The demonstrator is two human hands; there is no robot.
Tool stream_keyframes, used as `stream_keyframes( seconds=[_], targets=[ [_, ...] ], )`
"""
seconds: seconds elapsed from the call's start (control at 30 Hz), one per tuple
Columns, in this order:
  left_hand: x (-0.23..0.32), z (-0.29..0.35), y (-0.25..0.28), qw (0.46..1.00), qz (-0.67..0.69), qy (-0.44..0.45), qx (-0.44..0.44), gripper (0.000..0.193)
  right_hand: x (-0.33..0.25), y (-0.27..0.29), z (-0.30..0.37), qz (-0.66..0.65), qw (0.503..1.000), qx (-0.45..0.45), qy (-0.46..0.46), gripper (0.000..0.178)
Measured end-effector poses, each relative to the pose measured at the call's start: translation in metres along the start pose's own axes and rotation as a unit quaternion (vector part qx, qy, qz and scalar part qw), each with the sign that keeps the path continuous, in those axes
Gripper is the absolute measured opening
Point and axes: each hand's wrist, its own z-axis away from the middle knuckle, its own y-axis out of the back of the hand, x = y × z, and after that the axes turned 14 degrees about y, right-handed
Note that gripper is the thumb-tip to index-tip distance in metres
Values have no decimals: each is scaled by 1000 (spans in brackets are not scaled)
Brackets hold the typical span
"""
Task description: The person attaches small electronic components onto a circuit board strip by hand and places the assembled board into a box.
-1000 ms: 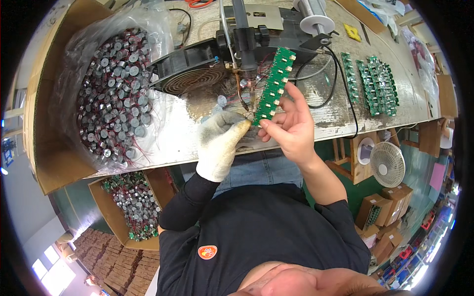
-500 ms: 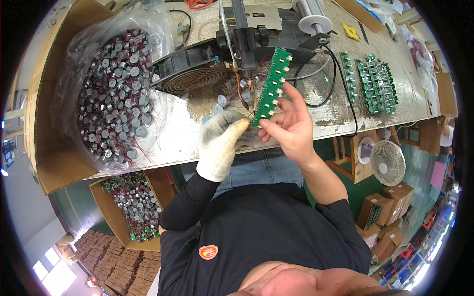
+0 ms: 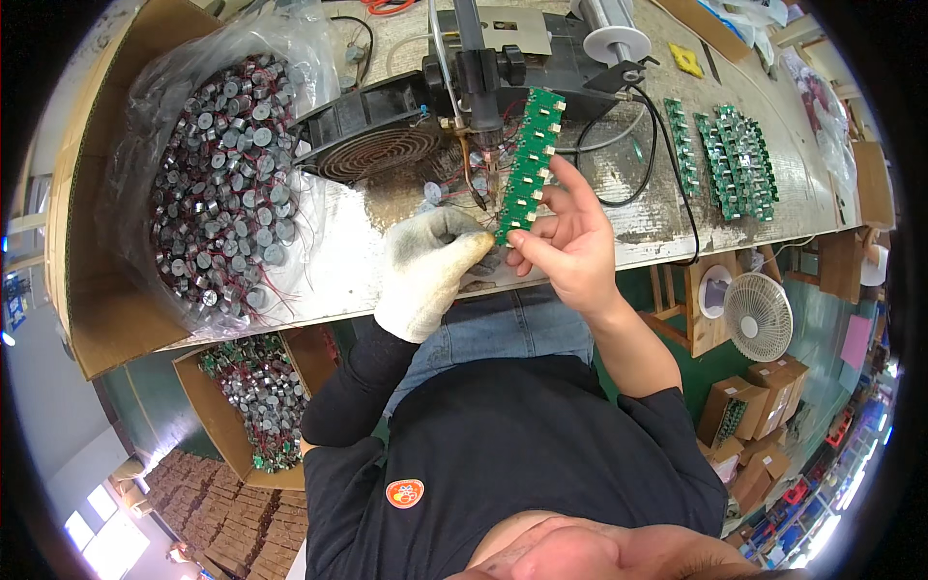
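My bare right hand (image 3: 575, 237) is closed on a green circuit board strip (image 3: 532, 164), its thumb in front near the lower end. The strip stands tilted, with small white connectors along its right edge. My left hand (image 3: 425, 266), in a whitish glove, pinches right at the strip's lower corner; what lies between its fingers is hidden. Just beyond my hands, a soldering iron tip (image 3: 491, 179) points down from a black stand, beside a thin bent feed tube (image 3: 471, 174). Several small round metal parts with thin wires, one of them a grey disc (image 3: 432, 192), lie behind the left hand.
A cardboard box (image 3: 92, 280) at left holds a plastic bag of round metal parts (image 3: 227, 184). A black fan (image 3: 372, 145) stands behind my hands. Solder spool (image 3: 619, 45), black cable (image 3: 667, 145) and stacked boards (image 3: 739, 164) lie to the right. Another filled box (image 3: 208, 416) sits below.
The board strip has shifted slightly left and its top end has swung left and nearer. My gloved left hand and forearm have moved a little left. The right hand keeps its hold.
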Motion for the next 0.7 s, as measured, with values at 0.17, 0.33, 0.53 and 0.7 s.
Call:
stream_keyframes(
  seconds=[0.17, 0.33, 0.53, 0.7],
  targets=[
    [2, -3, 1, 998, -46, -28, 17, 13, 1, 0, -2, -3, 1000, 1, 13, 78],
    [2, -3, 2, 997, -61, -33, 22, 11, -1, -2, -2, -2, 1000, 5, 14, 78],
    [-1, -2, -1, 999, -37, -24, 21, 12, 1, 0, -1, 10, 1000, 6, 7, 78],
    [-4, -4, 3, 999, -32, -12, 12, 12, 2, 0, 0, 7, 1000, 11, -1, 78]
  ],
)
